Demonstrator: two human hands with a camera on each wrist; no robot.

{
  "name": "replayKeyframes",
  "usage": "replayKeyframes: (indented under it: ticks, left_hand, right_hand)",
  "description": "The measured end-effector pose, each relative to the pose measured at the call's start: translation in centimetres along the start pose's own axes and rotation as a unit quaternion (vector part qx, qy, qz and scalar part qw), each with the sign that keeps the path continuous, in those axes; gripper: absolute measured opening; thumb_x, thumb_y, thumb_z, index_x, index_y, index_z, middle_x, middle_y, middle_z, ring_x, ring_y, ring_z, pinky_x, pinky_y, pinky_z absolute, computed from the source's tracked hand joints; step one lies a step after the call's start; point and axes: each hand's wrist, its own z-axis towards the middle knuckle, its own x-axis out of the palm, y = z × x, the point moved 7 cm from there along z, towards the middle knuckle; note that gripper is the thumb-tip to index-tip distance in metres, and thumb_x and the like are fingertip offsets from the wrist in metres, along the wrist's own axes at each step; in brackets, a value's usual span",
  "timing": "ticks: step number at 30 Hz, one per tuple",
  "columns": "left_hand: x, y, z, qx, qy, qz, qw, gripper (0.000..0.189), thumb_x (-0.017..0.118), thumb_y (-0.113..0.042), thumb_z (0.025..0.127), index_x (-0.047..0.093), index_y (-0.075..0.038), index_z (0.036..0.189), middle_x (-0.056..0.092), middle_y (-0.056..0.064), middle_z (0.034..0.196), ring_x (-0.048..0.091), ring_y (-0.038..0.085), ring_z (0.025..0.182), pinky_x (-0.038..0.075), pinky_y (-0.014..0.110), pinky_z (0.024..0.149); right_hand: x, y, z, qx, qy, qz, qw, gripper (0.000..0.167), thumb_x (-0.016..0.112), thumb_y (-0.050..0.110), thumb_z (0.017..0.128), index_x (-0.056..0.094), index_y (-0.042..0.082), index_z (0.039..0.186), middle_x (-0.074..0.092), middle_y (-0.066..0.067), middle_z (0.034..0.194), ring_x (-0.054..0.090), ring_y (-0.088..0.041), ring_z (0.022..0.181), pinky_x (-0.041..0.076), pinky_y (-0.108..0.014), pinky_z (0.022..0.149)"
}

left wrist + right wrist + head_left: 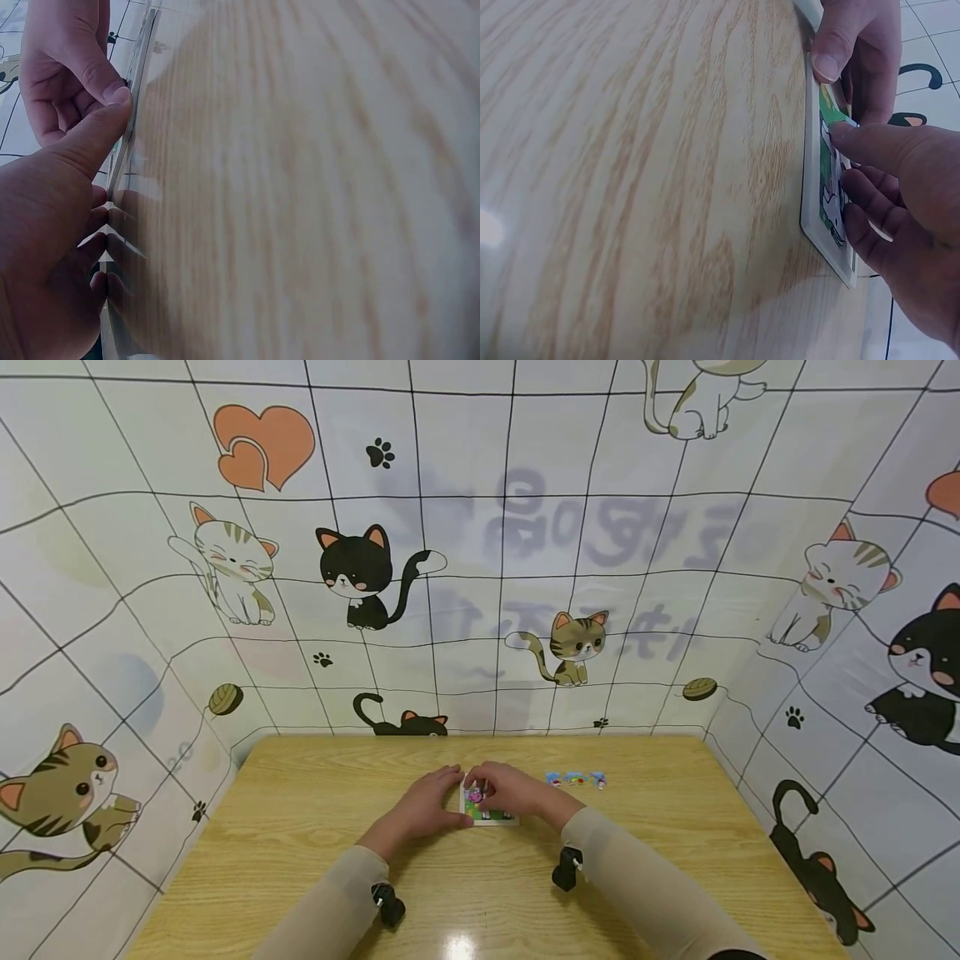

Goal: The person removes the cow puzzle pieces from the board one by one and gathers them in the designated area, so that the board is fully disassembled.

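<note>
A small picture puzzle in a white-framed tray [495, 823] lies on the table, showing green ground and a pink figure. My left hand [426, 803] holds the tray at its left side, thumb on the near corner and fingers toward the far corner. Over the picture, my right hand [512, 788] has its thumb and fingertips together. In the right wrist view, that thumb pinches a green puzzle piece [838, 112] with a pale edge, slightly tilted above the tray; the right fingers hide part of the picture. The left thumb [827, 66] rests on the frame nearby.
Several loose blue puzzle pieces [576, 779] lie in a row on the table to the right of the tray. The wooden table [300, 827] ends at a wall covering [480, 610] printed with cats, which also runs along both sides.
</note>
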Motion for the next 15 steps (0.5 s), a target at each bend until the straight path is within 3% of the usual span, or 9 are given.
replayKeyframes:
  ticks: [15]
  left_hand:
    - [0.14, 0.12, 0.12, -0.002, 0.002, 0.002, 1.0000, 0.093, 0.088, -0.055, 0.093, 0.051, -0.008, 0.165, 0.043, 0.011, 0.175, 0.033, 0.035, 0.164, 0.030, 0.062, 0.131]
  right_hand:
    - [-0.27, 0.14, 0.16, -0.001, -0.002, -0.042, 0.9991, 0.028, 0.081, 0.012, 0.103, 0.075, 0.014, 0.129, 0.068, -0.001, 0.111, 0.061, -0.011, 0.091, 0.056, -0.031, 0.084]
